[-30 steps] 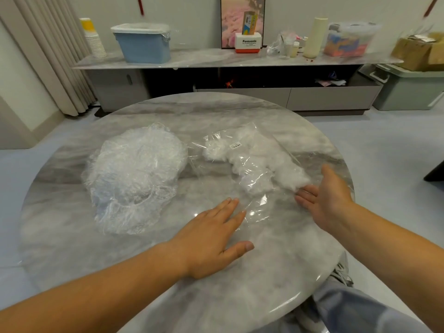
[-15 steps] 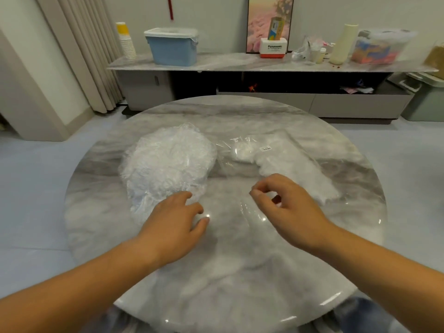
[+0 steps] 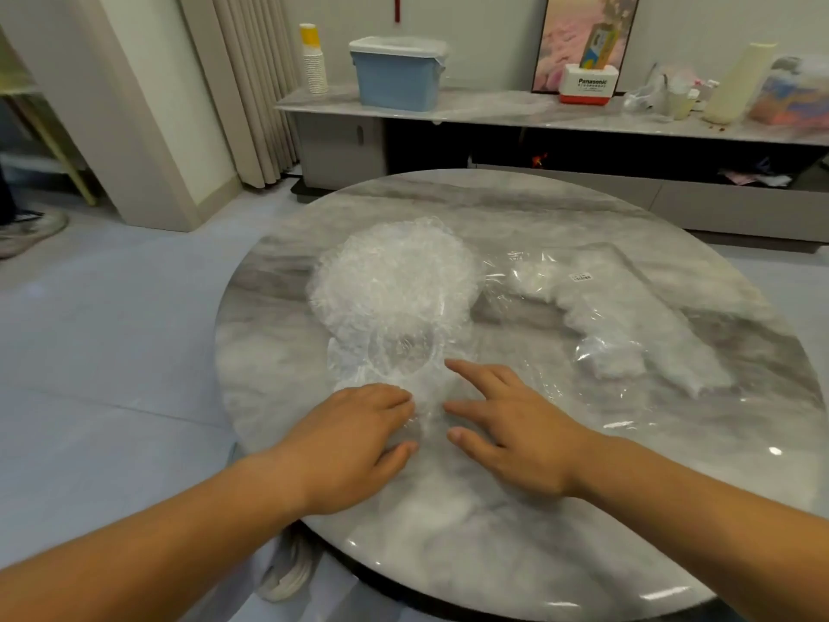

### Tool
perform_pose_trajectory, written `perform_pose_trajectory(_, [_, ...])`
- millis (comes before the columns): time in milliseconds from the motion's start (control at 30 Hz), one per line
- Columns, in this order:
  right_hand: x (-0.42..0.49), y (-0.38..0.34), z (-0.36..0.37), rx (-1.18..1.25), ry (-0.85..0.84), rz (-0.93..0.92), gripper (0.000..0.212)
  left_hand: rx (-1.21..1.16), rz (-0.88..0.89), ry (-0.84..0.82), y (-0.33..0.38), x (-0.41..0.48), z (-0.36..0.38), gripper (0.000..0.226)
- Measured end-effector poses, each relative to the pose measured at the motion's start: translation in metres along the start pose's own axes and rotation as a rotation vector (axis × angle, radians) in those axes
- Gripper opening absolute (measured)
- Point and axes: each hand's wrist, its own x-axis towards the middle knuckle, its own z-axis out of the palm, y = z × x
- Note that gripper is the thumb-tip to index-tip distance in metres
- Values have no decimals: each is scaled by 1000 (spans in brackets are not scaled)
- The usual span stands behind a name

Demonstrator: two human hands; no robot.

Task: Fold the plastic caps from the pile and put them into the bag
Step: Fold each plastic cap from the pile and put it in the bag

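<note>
A pile of crinkled clear plastic caps [image 3: 394,271] lies on the left middle of the round marble table [image 3: 516,531]. One cap [image 3: 399,361] is drawn out of the pile toward me and lies flattened on the table. My left hand [image 3: 354,442] rests on its near edge with fingers curled over the plastic. My right hand [image 3: 516,433] lies beside it, fingers straight and spread, touching the cap's right side. A clear plastic bag [image 3: 628,316] holding several folded caps lies to the right of the pile.
A long sideboard [image 3: 493,114] stands beyond the table with a blue bin [image 3: 397,78], paper cups [image 3: 314,60], a white-and-red box [image 3: 587,85] and other clutter. A curtain [image 3: 251,83] hangs at the left. A person's shoe [image 3: 27,231] shows at the far left.
Both hands have moved left from the bag to the near edge of the pile. A single cap is now pulled out and spread under them. The camera view has swung to the left.
</note>
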Motion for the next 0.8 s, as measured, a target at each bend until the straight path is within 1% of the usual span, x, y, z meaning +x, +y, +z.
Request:
perform_pose_trajectory(133, [2,0,3,54,33,6,53,-33,-20,52,4,-4,-5,62])
perform_pose_trajectory(167, [1,-1,2,92,60,14,53,-45,-38,73,5,-5,-6,65])
perform_pose_trajectory(233, [-3,-5,2,150,175,28,53,-90,-96,128,7,-5,-8,69])
perform_pose_trajectory(300, [-7,-12,1,162,266,22,57,-175,-167,180,7,-4,-10,59])
perform_pose_trajectory(333, [-8,-14,2,169,265,7,59,-224,-186,201,8,-3,-10,55])
perform_pose_trajectory(367, [-8,-17,3,194,224,-9,59,-267,-195,215,9,-2,-10,54])
perform_pose_trajectory(400, [-8,-18,3,254,154,-12,56,-296,-192,224,9,-2,-9,55])
perform_pose_trajectory(433, [-6,-18,4,358,81,15,47,-312,-183,228,10,-2,-9,57])
perform_pose_trajectory(467, [-4,-18,4,515,22,68,37,-317,-166,235,10,-2,-7,58])
perform_pose_trajectory(500, [-2,-16,4,696,-12,127,33,-316,-149,246,12,-3,-7,59])
perform_pose_trajectory(533, [0,-15,3,870,-18,179,37,-312,-128,264,14,-4,-6,60])
perform_pose_trajectory(600, [5,-7,6,1087,8,274,48,-304,-58,298,21,-9,-8,64])
perform_pose_trajectory(700, [7,-5,3,1291,63,300,53,-256,81,263,33,-18,-9,60])
perform_pose_trajectory(800, [-5,-4,-10,1403,212,400,40,-199,175,124,42,-22,-2,60])
